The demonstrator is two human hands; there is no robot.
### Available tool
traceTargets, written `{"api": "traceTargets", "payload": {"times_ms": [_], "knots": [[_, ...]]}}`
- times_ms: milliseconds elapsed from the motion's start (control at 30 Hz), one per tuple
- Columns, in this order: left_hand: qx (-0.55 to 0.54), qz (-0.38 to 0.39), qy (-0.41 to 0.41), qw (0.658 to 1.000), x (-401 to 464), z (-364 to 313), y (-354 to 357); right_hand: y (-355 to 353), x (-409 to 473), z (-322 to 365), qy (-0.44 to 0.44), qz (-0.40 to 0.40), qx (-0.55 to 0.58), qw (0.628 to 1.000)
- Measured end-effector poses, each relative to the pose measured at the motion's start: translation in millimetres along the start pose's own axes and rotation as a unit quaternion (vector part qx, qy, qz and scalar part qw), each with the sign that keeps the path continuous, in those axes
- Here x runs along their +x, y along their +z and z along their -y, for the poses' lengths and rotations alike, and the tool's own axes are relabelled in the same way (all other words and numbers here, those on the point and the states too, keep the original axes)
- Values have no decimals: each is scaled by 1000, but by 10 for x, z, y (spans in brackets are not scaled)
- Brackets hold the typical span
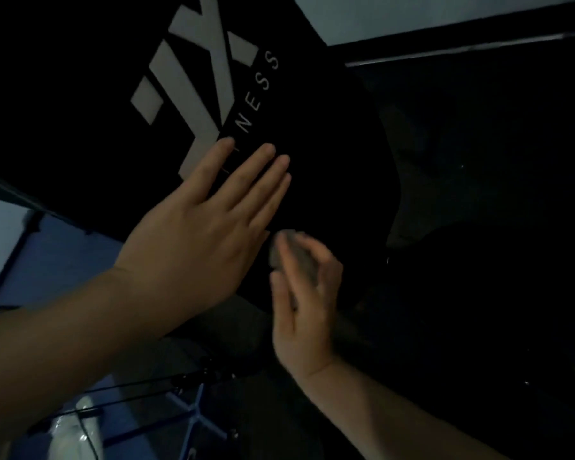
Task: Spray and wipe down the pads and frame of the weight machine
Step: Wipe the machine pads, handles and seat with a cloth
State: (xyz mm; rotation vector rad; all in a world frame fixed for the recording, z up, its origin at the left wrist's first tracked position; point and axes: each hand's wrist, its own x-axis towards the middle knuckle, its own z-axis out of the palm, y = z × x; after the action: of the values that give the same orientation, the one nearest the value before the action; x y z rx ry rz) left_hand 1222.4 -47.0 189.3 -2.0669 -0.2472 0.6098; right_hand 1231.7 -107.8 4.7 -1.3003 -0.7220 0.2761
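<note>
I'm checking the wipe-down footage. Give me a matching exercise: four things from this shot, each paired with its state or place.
Things:
1. left hand
2. right hand
3. grey cloth
4. pale logo

States:
A. printed on the black pad
B. flat, fingers straight on the pad
C. bunched in a hand's fingers
D. gripping the cloth

Pairs: 1-B, 2-D, 3-C, 4-A
</note>
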Motion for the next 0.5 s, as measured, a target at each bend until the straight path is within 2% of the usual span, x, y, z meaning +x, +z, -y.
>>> {"api": "traceTargets", "payload": {"times_ms": [100, 200, 300, 367, 433, 500], "knots": [[-13, -12, -2, 1000, 10, -2, 32, 28, -69, -55, -29, 13, -37, 999], [-44, -19, -11, 999, 32, -22, 88, -26, -138, -318, 46, -30, -99, 994], [-44, -35, -15, 998, 95, -67, 106, -2, -154, -290, 117, -61, -63, 989], [-43, -46, -17, 998, 134, -131, 166, 52, -180, -197, 103, -46, -32, 993], [-43, -58, -21, 997, 195, -204, 267, 76, -181, -226, 63, -32, -47, 996], [-60, -53, -23, 996, 252, -297, 384, 74, -200, -438, 69, -49, -73, 994]]}}
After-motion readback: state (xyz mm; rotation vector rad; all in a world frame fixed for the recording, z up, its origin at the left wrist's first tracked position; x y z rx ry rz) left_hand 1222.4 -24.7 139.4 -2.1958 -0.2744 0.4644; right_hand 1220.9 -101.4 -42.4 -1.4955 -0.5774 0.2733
